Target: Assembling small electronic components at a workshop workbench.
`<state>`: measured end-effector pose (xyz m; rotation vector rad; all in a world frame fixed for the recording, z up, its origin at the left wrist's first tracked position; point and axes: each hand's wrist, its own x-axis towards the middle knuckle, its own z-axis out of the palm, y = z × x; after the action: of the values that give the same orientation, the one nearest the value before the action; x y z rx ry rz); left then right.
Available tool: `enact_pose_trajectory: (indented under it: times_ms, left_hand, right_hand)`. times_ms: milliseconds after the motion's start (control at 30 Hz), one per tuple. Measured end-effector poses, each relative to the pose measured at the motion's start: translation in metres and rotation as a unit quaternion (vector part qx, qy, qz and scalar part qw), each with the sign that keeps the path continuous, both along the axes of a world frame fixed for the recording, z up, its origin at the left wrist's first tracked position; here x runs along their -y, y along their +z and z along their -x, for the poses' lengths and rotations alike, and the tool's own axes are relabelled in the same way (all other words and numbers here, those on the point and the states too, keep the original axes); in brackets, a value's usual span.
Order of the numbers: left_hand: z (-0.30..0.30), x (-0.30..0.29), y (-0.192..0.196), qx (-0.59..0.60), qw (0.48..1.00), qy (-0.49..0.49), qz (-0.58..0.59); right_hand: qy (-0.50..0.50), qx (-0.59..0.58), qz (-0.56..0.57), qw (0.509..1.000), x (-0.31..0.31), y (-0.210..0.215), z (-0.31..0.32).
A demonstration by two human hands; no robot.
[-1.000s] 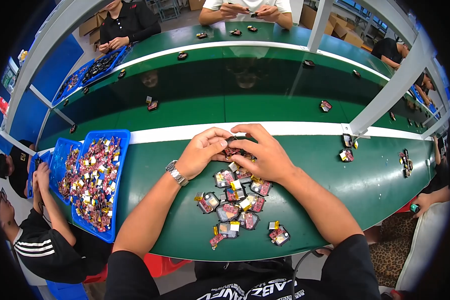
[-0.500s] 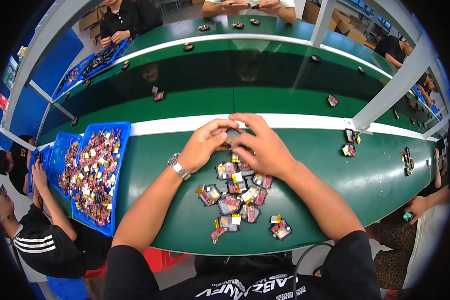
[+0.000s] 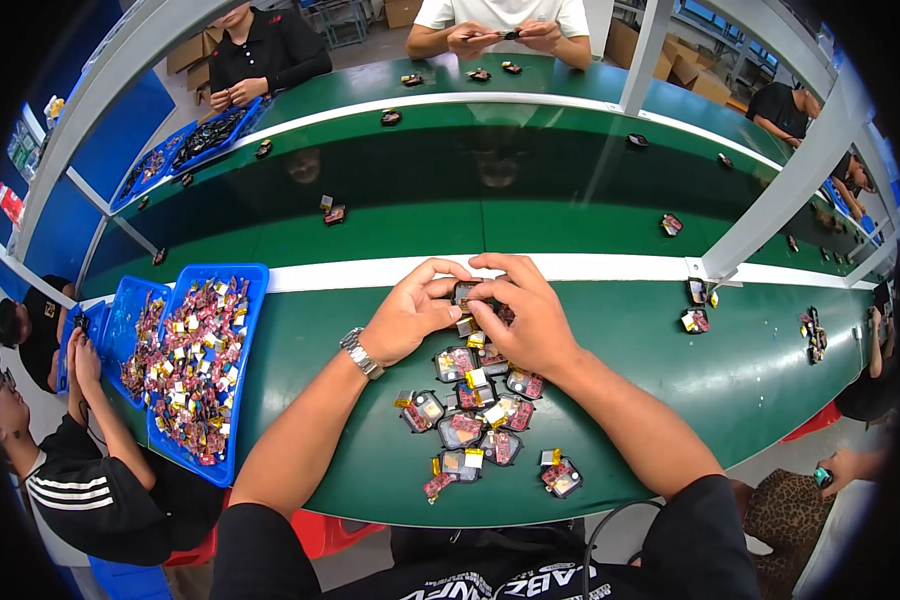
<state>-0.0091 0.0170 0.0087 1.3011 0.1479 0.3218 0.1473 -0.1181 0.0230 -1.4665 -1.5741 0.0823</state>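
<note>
Largest item: a long, glossy green worktop (image 3: 670,400), curved by the lens. Beyond it, past a flat white rail (image 3: 340,272), runs a wide green conveyor surface (image 3: 570,235), with a few small units spaced along it. A grey metal post (image 3: 785,185) stands at the right.

On the worktop's left side sits a deep blue plastic tray (image 3: 253,345), heaped with small red circuit boards and silver, yellow-taped cells. A narrower blue plastic tray (image 3: 120,310) adjoins its left side, partly filled with similar parts.

Central: a loose cluster of black-rimmed, rounded casings (image 3: 460,430) carrying red boards and silver cells, several touching or overlapping. One similar black-rimmed casing (image 3: 562,478) lies apart, to the cluster's lower right.

Hands: the left hand (image 3: 407,315), a silver metal-link watch (image 3: 361,353) at its wrist, and the right hand (image 3: 530,315) meet just beyond the cluster. Thumb and fingers of both are closed on one small dark casing (image 3: 464,290), between them near the rail. Its contents are largely hidden.

Assessment: the step in hand appears to be two-handed fitting or adjusting of parts within that single casing. The next move would seem to call for a steady left grip and light, exact pressure from the right fingertips, without snagging any leads.
</note>
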Motion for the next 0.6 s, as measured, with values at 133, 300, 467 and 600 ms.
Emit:
enact_pose_trajectory:
  times_ms: [133,300,467,600]
  left_hand:
    - [-0.001,0.001,0.002,-0.015,1.0,0.005,-0.015]
    - [-0.001,0.005,0.001,-0.042,0.999,0.02,-0.018]
    - [-0.001,0.008,0.0,-0.033,0.998,0.039,-0.033]
    - [0.0,0.004,-0.002,-0.034,0.999,0.036,0.001]
  right_hand:
    - [-0.009,0.014,0.003,1.0,-0.001,0.0,-0.002]
    - [0.067,-0.053,0.057,0.995,0.003,0.003,-0.001]
    - [0.029,-0.033,0.033,0.998,0.001,0.0,0.001]
    - [-0.008,-0.05,0.01,0.999,0.001,-0.003,0.005]
